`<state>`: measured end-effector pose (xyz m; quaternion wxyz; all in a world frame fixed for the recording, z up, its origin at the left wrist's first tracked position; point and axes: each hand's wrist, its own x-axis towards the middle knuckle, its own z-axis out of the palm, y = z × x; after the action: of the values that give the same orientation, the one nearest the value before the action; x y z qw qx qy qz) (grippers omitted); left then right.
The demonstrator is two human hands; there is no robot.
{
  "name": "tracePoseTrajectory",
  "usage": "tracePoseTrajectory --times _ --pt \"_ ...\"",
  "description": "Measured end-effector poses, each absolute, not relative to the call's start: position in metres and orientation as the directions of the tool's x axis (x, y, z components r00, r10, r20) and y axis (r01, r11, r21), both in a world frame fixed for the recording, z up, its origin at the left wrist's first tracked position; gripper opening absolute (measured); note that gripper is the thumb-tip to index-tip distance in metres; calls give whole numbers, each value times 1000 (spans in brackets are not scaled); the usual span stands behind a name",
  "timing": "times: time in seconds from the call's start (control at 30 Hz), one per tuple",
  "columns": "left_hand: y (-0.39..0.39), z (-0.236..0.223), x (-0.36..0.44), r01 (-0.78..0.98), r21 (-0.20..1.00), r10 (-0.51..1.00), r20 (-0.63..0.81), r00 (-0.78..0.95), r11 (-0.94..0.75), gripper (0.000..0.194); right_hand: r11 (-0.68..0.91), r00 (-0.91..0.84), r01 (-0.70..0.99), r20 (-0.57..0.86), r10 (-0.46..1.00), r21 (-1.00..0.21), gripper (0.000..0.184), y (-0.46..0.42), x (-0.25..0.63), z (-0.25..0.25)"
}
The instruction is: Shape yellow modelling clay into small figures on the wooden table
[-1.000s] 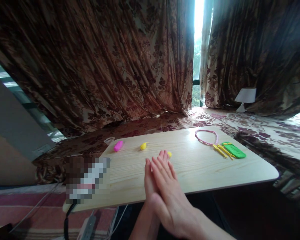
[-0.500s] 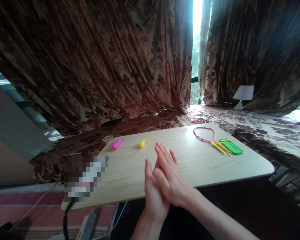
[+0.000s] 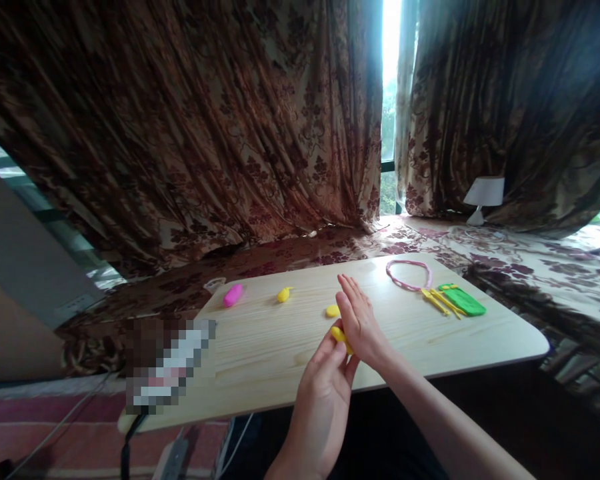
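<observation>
My left hand (image 3: pixel 325 393) grips a small yellow lump of modelling clay (image 3: pixel 341 339) between thumb and fingers, above the table's near edge. Against or right beside that lump is my right hand (image 3: pixel 361 327), held on edge with its fingers stretched out and together. Whether its palm touches the clay I cannot tell. Just beyond my hands a flat yellow clay piece (image 3: pixel 333 311) lies on the table, close to the right hand's fingers. Farther left sit a yellow clay blob (image 3: pixel 283 295) with a thin tail and a pink clay roll (image 3: pixel 233 295).
On the right of the pale wooden table (image 3: pixel 260 360) lie a pink braided loop (image 3: pixel 405 287), yellow modelling tools (image 3: pixel 443 303) and a green clay slab (image 3: pixel 463 300). A pixelated object (image 3: pixel 175 367) rests at the left edge. A white lamp (image 3: pixel 485 193) stands behind.
My palms were pressed together; now they have parted, and the yellow clay shows in my left hand's fingers. The flat yellow piece on the table is more exposed.
</observation>
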<state>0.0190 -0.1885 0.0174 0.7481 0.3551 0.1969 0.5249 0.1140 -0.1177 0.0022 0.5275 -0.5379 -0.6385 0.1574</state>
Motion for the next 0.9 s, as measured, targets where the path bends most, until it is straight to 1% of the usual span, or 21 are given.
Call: tracePoseTrajectory --times 0.1,0.17,0.23,0.33,0.4,0.5,0.63,0.73,0.9 --pt "-177 10 14 -477 871 953 32 303 122 24 376 116 454 472 874 -808 50 -117 127 7" --pt "-162 3 6 -409 907 966 9 260 101 20 390 55 410 449 892 -825 45 -124 138 13" --pt "-145 -3 -2 -343 938 975 19 221 59 25 401 -39 382 419 907 -833 38 -129 151 20" --pt "-124 -4 -10 -256 966 979 96 179 -48 36 406 -197 352 357 913 -843 31 -129 161 25" --pt "-113 -1 -11 -209 973 968 145 204 -102 39 409 -270 334 330 905 -849 26 -122 161 27" --pt "-98 6 -13 -133 980 944 179 277 -147 37 407 -291 323 320 902 -854 23 -107 156 28" --pt "-74 13 -19 -16 985 915 167 367 -173 27 392 -249 339 320 914 -855 23 -84 157 32" --pt "-55 15 -22 33 982 888 152 434 -185 19 387 -239 346 318 917 -855 21 -69 160 35" --pt "-30 22 -23 57 977 846 146 512 -203 22 363 -266 322 284 921 -874 24 -48 163 39"
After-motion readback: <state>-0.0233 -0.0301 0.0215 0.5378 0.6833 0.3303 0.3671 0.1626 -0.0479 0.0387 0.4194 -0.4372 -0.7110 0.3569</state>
